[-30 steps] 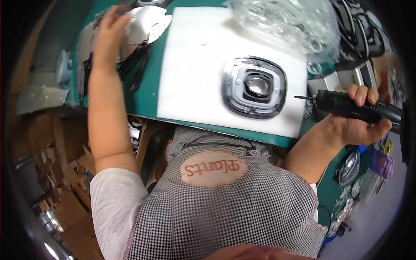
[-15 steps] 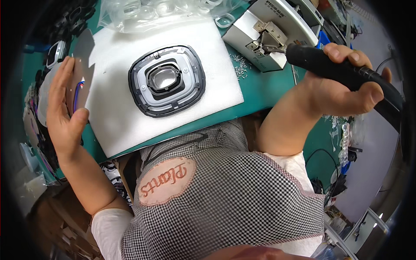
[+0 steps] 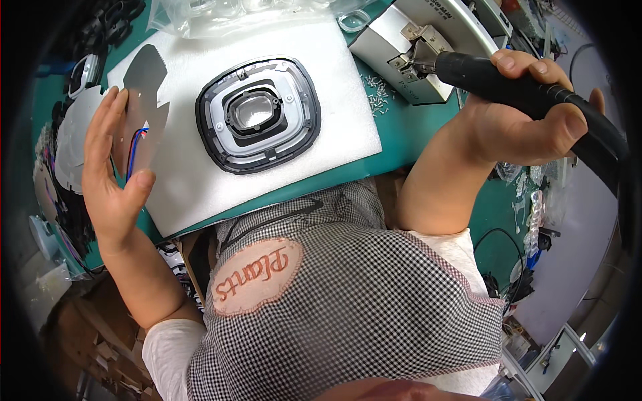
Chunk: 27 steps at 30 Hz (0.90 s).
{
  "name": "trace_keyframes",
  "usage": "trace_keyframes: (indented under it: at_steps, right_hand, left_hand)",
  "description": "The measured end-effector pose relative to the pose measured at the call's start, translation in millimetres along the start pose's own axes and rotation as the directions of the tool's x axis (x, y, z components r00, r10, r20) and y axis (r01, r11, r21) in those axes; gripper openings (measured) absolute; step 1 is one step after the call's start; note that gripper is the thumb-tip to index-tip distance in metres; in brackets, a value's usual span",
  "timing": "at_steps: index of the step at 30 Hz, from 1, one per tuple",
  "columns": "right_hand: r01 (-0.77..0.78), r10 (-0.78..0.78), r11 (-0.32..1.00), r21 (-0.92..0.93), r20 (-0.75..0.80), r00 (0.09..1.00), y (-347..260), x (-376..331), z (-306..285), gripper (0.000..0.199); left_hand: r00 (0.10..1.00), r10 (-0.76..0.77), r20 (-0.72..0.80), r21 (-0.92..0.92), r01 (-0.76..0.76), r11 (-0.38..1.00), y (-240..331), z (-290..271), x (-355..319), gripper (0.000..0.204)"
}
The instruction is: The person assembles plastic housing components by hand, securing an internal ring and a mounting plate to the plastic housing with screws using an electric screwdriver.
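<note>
My left hand (image 3: 110,194) grips a thin grey plate (image 3: 144,87) by its edge, on the left side of a white foam sheet (image 3: 351,127). Blue and red wires (image 3: 134,154) show at an opening in that plate. Closed around a black electric screwdriver (image 3: 478,73), my right hand (image 3: 501,137) keeps its tip at the metal outlet (image 3: 424,53) of a white screw feeder (image 3: 374,43). Whether a screw is on the tip is too small to tell. A rounded-square, black-rimmed grey housing (image 3: 289,127) with a clear lens (image 3: 254,113) in its middle lies flat on the foam.
Loose small screws (image 3: 378,97) lie beside the feeder on the green table (image 3: 394,140). A clear plastic bag of lens-like parts (image 3: 221,17) sits at the back. More grey plates (image 3: 72,150) and dark parts crowd the left edge.
My left hand has moved right with the grey plate, which now overlaps more of the foam sheet. The screwdriver has shifted slightly left, its tip still at the feeder outlet.
</note>
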State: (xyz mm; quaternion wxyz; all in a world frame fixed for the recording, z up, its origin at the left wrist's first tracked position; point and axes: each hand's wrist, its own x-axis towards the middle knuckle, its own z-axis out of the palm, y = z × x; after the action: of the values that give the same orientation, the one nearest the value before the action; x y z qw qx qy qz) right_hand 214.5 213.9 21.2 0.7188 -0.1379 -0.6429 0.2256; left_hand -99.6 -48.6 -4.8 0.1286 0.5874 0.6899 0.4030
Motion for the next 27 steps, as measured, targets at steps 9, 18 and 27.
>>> trace_keyframes:
  at_steps: [9, 18, 27]
  right_hand:
    - [-0.179, 0.172, 0.977, 0.119, 0.067, 0.983, 8.9, 7.0, -6.5, 0.058]
    - [-0.511, 0.421, 0.798, 0.321, 0.309, 0.853, 4.5, -0.1, 2.8, 0.055]
    - [-0.581, 0.329, 0.581, 0.570, 0.489, 0.808, 6.4, -24.4, 40.0, 0.069]
  left_hand:
    - [0.999, -0.004, 0.033, 0.055, 0.003, 0.998, 10.1, 7.2, 0.8, 0.082]
    - [0.996, -0.030, 0.082, 0.075, 0.024, 0.997, 16.9, 15.6, 0.5, 0.079]
    - [0.984, 0.098, 0.151, 0.238, -0.132, 0.962, 25.7, 25.3, 1.6, 0.062]
